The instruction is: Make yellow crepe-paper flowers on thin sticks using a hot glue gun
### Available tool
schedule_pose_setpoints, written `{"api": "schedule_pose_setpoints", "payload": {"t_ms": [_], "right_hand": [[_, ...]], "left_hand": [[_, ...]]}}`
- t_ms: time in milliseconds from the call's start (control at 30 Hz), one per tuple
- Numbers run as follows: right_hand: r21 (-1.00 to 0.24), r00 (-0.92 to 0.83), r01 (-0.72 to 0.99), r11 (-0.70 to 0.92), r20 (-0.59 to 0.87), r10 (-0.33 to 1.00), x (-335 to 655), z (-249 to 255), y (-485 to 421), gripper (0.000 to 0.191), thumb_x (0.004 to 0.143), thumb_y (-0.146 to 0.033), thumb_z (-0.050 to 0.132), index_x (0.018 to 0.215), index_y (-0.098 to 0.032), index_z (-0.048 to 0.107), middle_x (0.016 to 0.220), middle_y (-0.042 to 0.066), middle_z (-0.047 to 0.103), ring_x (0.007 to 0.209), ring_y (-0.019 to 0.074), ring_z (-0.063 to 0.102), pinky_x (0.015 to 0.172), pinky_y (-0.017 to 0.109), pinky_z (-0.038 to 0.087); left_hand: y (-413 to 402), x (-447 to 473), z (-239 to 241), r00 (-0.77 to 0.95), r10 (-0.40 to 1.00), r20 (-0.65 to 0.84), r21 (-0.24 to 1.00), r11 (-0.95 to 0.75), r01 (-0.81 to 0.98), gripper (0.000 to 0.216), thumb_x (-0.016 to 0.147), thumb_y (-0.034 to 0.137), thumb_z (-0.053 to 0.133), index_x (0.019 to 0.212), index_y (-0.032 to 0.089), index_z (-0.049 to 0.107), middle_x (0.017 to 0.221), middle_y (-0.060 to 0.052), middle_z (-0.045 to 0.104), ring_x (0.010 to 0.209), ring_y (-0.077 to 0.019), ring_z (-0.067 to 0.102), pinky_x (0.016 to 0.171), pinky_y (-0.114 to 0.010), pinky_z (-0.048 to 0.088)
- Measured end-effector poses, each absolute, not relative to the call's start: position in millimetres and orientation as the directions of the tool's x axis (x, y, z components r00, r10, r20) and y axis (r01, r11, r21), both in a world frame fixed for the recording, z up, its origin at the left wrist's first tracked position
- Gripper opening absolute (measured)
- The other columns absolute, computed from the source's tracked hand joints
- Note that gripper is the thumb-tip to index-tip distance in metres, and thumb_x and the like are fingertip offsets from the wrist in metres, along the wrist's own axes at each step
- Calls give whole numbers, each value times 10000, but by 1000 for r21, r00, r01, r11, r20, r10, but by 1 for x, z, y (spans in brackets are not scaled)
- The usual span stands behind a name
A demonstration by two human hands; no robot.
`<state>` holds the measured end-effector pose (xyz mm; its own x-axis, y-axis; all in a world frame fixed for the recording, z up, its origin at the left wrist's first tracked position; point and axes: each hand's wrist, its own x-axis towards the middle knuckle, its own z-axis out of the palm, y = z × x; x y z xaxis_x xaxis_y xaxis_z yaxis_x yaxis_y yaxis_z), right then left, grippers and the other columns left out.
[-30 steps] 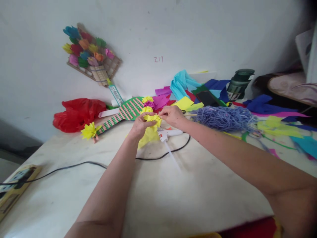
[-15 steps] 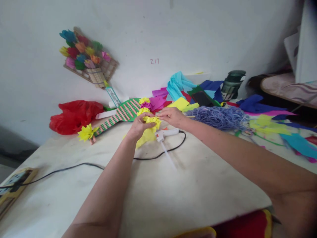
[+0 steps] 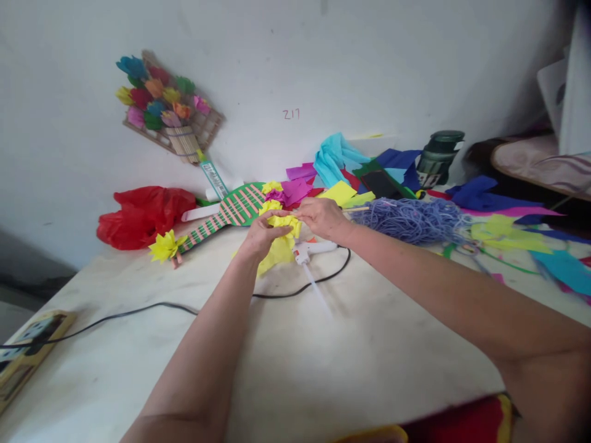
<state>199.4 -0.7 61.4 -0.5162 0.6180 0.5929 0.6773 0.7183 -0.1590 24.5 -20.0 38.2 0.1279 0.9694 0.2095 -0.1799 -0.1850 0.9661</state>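
Wall (image 3: 392, 74): white, behind a pale surface (image 3: 369, 357).
Left hand (image 3: 262, 237): grip pinching yellow paper (image 3: 292, 224).
Right hand (image 3: 325, 218): grip closed, apparently on a stick (image 3: 357, 210).
Yellow paper: between the hands, just beyond the glue gun (image 3: 318, 247).
Change: little; hands stay together, the stick's free end slightly higher, so the same fine work seems to continue.
Writing: "217" (image 3: 290, 114) on the wall; teal packet's (image 3: 213, 178) print unreadable.

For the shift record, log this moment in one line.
left hand: holding crumpled yellow paper | right hand: pinching thin pale stick beside it | white plastic glue gun: lying on pale table
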Motion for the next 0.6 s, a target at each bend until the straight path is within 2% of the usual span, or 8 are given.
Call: {"api": "schedule_pose_setpoints", "payload": {"t_ms": [233,333,467,600], "right_hand": [[160,-650,620,768,653,389,202,60,-1,315,862,-99,409,860,-151,719,778,69,646,740,167,540,575,279,316],[239,-674,597,766,667,318,201,58,0,330,866,-78,386,873,-146,709,779,68,643,745,166,525,572,284,307],[188,-644,619,763,678,355,200,54,1,303,872,-108,412,911,-162,708,792,61,651,736,158,536,567,276,312],[7,-549,658,753,689,473,199,47,5,246,881,-207,475,909,-185,719,831,52,678,739,150,574,589,259,350]], "left_hand": [[-19,26,38,109,984,138,966,-109,-235,376,452,156,798,801,175,660,619,44,612,489,-45,523,469,-164,366],[-19,26,39,88,987,136,960,-109,-260,381,439,155,795,796,172,663,571,53,581,480,-49,519,459,-164,359],[-18,22,36,89,983,161,964,-137,-227,376,443,158,802,790,174,658,600,46,609,506,-61,538,506,-180,404],[-13,17,29,86,963,255,959,-240,-149,380,451,192,819,796,173,662,775,7,675,618,-104,595,600,-232,474]]}}
